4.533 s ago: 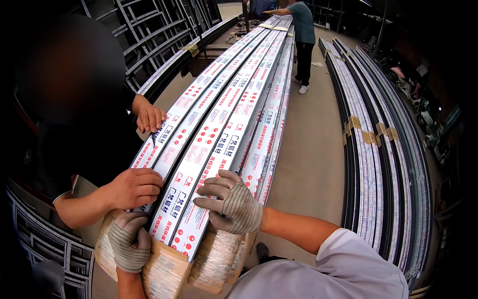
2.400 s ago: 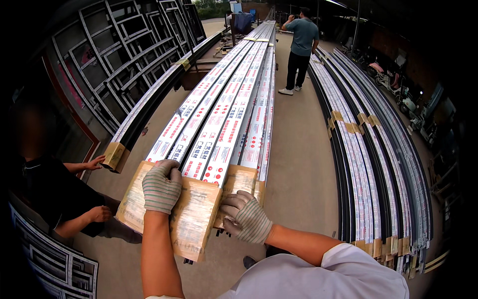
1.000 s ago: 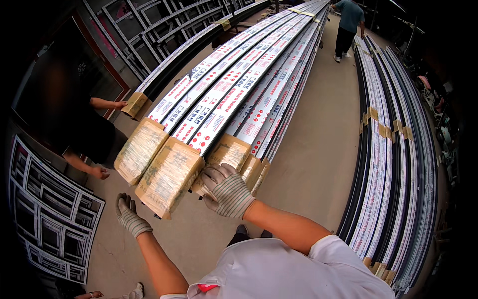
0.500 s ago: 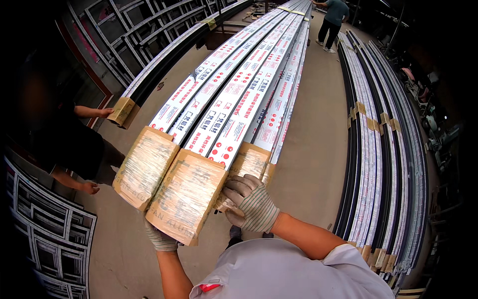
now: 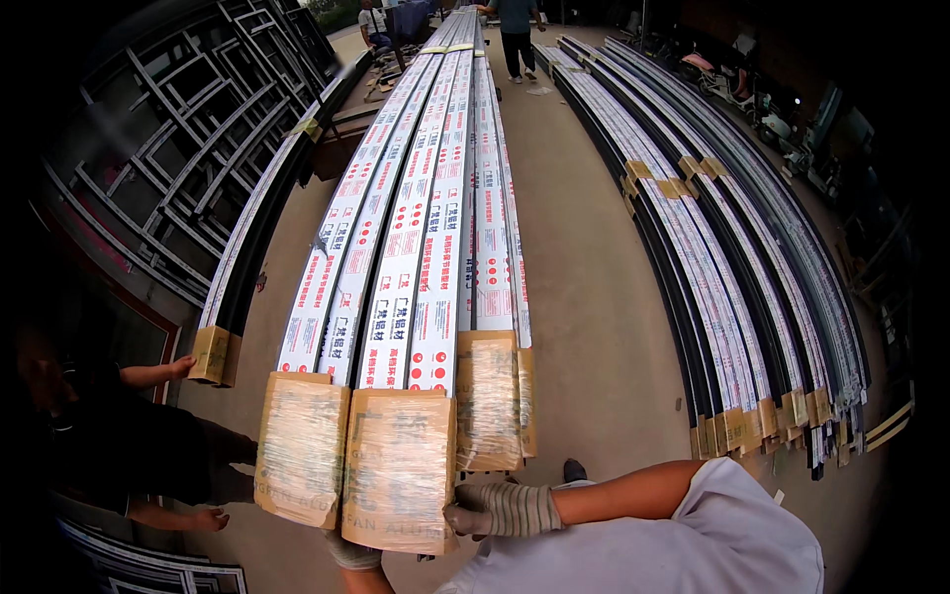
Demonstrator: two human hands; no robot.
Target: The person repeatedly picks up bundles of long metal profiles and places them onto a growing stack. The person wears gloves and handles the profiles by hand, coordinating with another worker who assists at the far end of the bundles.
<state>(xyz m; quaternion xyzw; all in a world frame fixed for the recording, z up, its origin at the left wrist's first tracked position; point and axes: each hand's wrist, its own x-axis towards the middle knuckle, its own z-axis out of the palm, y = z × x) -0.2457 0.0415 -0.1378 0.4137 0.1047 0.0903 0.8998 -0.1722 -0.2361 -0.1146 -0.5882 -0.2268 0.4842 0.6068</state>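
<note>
Long aluminium profiles in printed white film point(image 5: 396, 267) stretch away in front of me, their near ends capped with brown paper and clear wrap. My left hand point(image 5: 354, 552), in a striped knit glove, is under the middle wrapped end point(image 5: 401, 465), its fingers hidden beneath. With the same kind of glove, my right hand point(image 5: 495, 508) grips that end's lower right corner, fingers curled behind the edge. Another wrapped end point(image 5: 300, 445) sits against it on the left. To the right, a further wrapped end point(image 5: 488, 396) lies a little farther off, just above my right hand.
At left, a co-worker's hand point(image 5: 182, 367) touches the taped end point(image 5: 213, 354) of another profile bundle. Long profile stacks point(image 5: 712, 297) line the floor on the right. Metal frames point(image 5: 188, 129) lean at far left. A person point(image 5: 515, 35) stands by the bundle's far end.
My view has swung, so the bundle now runs straighter ahead and sits lower in view. My right hand has shifted from beside the right-hand wrapped end down to the middle one's lower corner.
</note>
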